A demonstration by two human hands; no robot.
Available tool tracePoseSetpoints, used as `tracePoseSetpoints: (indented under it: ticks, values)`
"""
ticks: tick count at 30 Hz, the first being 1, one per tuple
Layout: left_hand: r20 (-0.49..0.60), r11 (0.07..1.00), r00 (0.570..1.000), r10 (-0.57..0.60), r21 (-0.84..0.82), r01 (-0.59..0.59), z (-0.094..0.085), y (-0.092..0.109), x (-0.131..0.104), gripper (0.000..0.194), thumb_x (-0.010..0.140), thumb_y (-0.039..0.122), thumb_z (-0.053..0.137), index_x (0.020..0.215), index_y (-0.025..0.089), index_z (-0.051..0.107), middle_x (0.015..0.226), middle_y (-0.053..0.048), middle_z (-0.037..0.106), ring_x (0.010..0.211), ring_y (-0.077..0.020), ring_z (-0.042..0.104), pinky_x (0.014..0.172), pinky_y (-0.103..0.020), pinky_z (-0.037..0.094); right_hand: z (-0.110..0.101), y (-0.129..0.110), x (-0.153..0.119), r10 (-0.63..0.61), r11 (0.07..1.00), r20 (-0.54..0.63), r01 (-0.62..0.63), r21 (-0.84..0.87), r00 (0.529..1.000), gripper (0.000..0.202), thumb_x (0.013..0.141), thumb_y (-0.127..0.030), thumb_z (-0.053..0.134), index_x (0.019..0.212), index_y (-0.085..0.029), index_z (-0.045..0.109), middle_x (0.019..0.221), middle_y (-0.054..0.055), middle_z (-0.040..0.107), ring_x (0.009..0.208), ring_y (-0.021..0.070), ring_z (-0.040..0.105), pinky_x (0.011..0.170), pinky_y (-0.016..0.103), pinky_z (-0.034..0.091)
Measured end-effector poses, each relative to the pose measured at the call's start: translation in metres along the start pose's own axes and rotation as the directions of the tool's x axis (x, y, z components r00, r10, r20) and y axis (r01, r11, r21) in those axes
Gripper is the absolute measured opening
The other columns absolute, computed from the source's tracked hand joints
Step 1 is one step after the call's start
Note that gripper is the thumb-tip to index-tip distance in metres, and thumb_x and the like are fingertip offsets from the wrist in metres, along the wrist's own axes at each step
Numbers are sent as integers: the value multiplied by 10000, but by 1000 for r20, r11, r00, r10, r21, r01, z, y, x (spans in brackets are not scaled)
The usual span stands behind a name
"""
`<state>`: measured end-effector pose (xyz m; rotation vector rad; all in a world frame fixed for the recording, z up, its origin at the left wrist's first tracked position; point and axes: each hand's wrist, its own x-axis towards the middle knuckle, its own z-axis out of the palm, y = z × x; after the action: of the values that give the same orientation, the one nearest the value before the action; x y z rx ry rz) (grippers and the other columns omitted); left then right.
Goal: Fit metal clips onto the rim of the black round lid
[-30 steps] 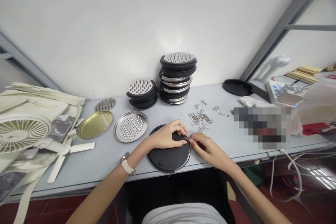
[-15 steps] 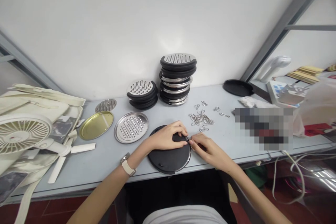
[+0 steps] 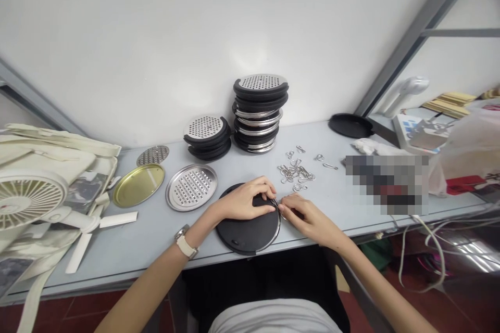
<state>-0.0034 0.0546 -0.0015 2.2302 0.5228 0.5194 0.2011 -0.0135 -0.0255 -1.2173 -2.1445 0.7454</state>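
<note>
A black round grater holder lies flat at the table's front edge, with a shiny metal rim along its right side. Over its top lies my left hand, thumb and curled fingers closed on it near the right rim. My right hand meets it there, thumb and forefinger pinched together at the rim. A bit of shiny wire, like a metal clip, shows between the fingertips; most of it is hidden. Just beyond my right hand lie several loose wire clips.
Behind stand a tall stack and a shorter stack of black-edged round graters. To the left are a silver grater plate, a gold lid, a small perforated disc and a white fan. A black round tray lies back right.
The whole view has shifted slightly. Both hands stay at the right rim of the black holder, with only small finger movements.
</note>
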Motion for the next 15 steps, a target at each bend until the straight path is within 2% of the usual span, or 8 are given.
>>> tracePoseSetpoints:
  ticks: [15]
  values:
    - [-13,1000,1000,3,-25,-3,3,-3,0,155,807,211,621,948,172,571,1056,-67,558,879,-144,557,826,-299,481,1,6,-2,2,999,27,-3,38,1000,354,991,-357,352,672,-204,354,641,-32,394,672,144,445,728,279,378]
